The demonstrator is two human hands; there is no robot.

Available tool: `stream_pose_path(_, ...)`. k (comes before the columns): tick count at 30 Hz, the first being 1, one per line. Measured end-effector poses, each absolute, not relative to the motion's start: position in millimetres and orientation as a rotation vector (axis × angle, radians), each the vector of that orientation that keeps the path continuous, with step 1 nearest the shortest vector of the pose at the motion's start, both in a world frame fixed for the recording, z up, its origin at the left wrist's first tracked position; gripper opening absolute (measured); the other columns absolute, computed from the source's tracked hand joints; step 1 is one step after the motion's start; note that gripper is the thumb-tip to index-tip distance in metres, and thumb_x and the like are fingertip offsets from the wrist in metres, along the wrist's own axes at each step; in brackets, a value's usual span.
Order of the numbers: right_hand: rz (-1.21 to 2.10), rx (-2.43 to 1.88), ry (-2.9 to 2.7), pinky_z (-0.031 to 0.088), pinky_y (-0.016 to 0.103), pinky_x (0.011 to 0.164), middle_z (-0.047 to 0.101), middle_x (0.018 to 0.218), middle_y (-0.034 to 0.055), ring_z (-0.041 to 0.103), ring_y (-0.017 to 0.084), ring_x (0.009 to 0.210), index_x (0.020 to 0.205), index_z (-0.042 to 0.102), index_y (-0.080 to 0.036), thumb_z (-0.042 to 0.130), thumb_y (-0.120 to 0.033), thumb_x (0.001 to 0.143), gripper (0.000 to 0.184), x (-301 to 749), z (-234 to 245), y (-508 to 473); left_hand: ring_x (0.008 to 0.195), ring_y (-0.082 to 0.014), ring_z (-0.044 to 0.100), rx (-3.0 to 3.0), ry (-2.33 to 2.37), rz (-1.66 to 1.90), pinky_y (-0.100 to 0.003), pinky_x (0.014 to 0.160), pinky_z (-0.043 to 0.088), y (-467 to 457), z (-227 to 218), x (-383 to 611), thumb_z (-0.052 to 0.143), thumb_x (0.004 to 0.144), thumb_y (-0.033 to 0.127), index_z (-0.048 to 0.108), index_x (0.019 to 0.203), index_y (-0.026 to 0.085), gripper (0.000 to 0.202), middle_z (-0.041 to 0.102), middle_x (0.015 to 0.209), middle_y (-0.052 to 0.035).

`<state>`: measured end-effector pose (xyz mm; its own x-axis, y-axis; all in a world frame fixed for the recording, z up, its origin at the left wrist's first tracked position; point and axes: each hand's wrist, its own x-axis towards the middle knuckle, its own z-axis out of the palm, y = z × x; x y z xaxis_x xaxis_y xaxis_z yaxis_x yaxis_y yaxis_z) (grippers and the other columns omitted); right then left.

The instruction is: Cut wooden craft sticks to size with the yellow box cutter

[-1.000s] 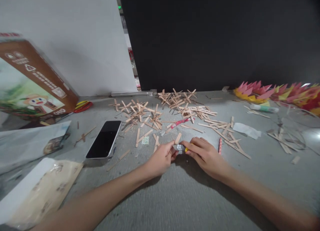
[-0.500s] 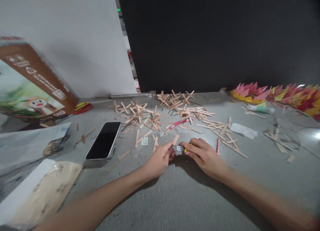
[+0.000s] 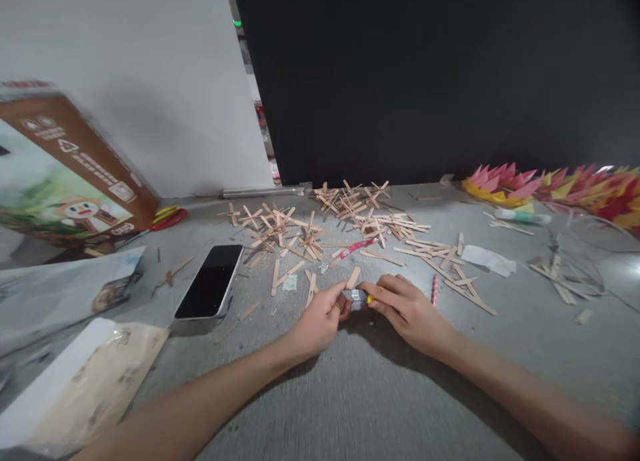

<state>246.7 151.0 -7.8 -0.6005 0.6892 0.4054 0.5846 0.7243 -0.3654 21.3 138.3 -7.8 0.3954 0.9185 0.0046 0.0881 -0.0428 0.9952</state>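
My right hand (image 3: 407,311) is closed around a small tool with a yellow body and a metal front, which looks like a utility knife (image 3: 357,295). Its metal end reaches across to the fingertips of my left hand (image 3: 323,318). Those fingers are pinched together, and a flat wooden craft stick (image 3: 353,277) juts up from behind them. Where the metal meets the stick is hidden by the fingers. Both hands are low over the grey tabletop (image 3: 350,401).
Beyond my hands lie many loose and crossed wooden sticks (image 3: 280,224). A phone (image 3: 210,281) and a plastic packet (image 3: 100,381) are on the left, near a brown box (image 3: 110,181). Red-and-white twisted stick (image 3: 435,290), glue stick (image 3: 523,216) and folded-paper flowers (image 3: 505,184) are on the right.
The view has shifted very slightly. Both hands keep nearly the same place and grip, with the tool's metal end tilted a little differently.
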Motion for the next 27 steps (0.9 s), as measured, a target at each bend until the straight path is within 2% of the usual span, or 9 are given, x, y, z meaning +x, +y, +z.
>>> stream_pose_path(10, 0.315, -0.965, -2.389, 0.047, 0.038, 0.079, 0.062, 0.094, 0.0056, 0.059, 0.021, 0.085, 0.142, 0.058, -0.027, 0.044, -0.03, 0.109, 0.036, 248.8, -9.8, 150.6, 0.06, -0.0126, 0.031, 1.529, 0.969, 0.881, -0.026, 0.061, 0.028, 138.3, -15.5, 17.9, 0.038, 0.104, 0.049, 0.043, 0.079, 0.021, 0.038, 0.037, 0.065, 0.005)
stream_pose_path(14, 0.335, -0.975, -2.402, 0.047, 0.037, 0.079, 0.062, 0.094, 0.0056, 0.057, 0.021, 0.085, 0.142, 0.058, -0.027, 0.044, -0.03, 0.11, 0.035, 249.2, -9.9, 150.1, 0.059, -0.0127, 0.031, 1.574, 1.012, 0.868, -0.025, 0.06, 0.029, 138.7, -17.2, 18.5, 0.041, 0.101, 0.036, 0.044, 0.08, 0.021, 0.027, 0.037, 0.063, 0.0054)
stream_pose_path(17, 0.337, -0.986, -2.411, 0.046, 0.037, 0.078, 0.061, 0.092, 0.0052, 0.057, 0.021, 0.085, 0.141, 0.058, -0.027, 0.043, -0.031, 0.11, 0.035, 247.9, -8.3, 149.2, 0.059, -0.013, 0.034, 1.605, 1.027, 0.852, -0.024, 0.06, 0.03, 139.6, -17.4, 20.5, 0.045, 0.092, 0.019, 0.048, 0.082, 0.02, 0.01, 0.039, 0.062, 0.0054)
stream_pose_path(19, 0.316, -0.989, -2.415, 0.046, 0.036, 0.077, 0.06, 0.09, 0.0048, 0.056, 0.021, 0.083, 0.14, 0.059, -0.027, 0.043, -0.031, 0.109, 0.035, 246.8, -7.6, 148.9, 0.06, -0.0133, 0.038, 1.627, 1.027, 0.849, -0.024, 0.061, 0.032, 140.3, -16.3, 22.0, 0.045, 0.086, 0.012, 0.051, 0.084, 0.02, 0.01, 0.041, 0.063, 0.0047)
stream_pose_path(23, 0.297, -0.987, -2.407, 0.046, 0.037, 0.078, 0.06, 0.09, 0.005, 0.055, 0.022, 0.083, 0.14, 0.06, -0.026, 0.043, -0.03, 0.109, 0.035, 245.5, -8.7, 149.5, 0.062, -0.0137, 0.041, 1.616, 1.015, 0.869, -0.024, 0.064, 0.036, 140.9, -13.2, 23.6, 0.046, 0.083, 0.01, 0.054, 0.084, 0.019, 0.012, 0.044, 0.064, 0.0038)
stream_pose_path(27, 0.343, -0.975, -2.369, 0.046, 0.036, 0.079, 0.062, 0.093, 0.0045, 0.058, 0.021, 0.085, 0.141, 0.058, -0.027, 0.044, -0.029, 0.109, 0.035, 244.4, -10.4, 150.6, 0.061, -0.0124, 0.036, 1.587, 0.99, 0.916, -0.023, 0.062, 0.033, 140.3, -16.1, 21.9, 0.044, 0.092, 0.016, 0.052, 0.088, 0.019, 0.009, 0.041, 0.066, 0.005)
